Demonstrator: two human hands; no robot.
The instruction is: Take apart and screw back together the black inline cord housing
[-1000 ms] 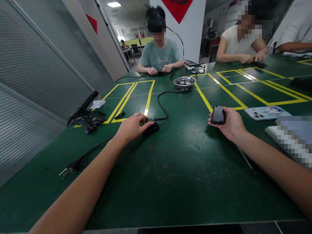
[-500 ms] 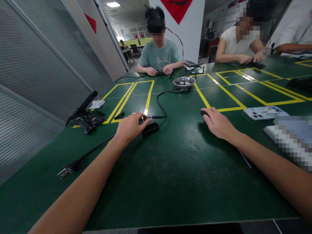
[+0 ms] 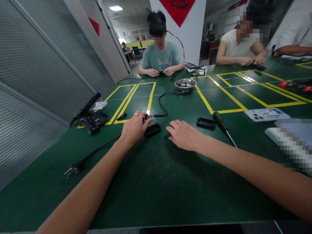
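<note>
My left hand (image 3: 133, 128) is closed, thumb and fingers pinching a small wired electrical part (image 3: 145, 118) with coloured wires, partly hidden by the fingers. A black cord (image 3: 161, 100) runs from it towards the metal bowl. Just below the part lies an open black plastic case half (image 3: 152, 130). My right hand (image 3: 184, 135) hovers low over the table to the right of that case half, fingers stretched out and nothing in them. Behind it to the right rests another black case half (image 3: 206, 123), beside a screwdriver (image 3: 220, 122) with a dark handle.
A metal bowl (image 3: 185, 85) with small parts stands further back. At left are a plug (image 3: 74, 168) on its cord, a small black piece (image 3: 122, 116) and black tools (image 3: 89, 120). A phone (image 3: 266, 114) lies right. Across the table, co-workers handle dark parts.
My right hand has moved left, away from the black case half and the screwdriver, which now show. My left hand keeps its hold on the wired part. Red-and-black items now show at far right.
</note>
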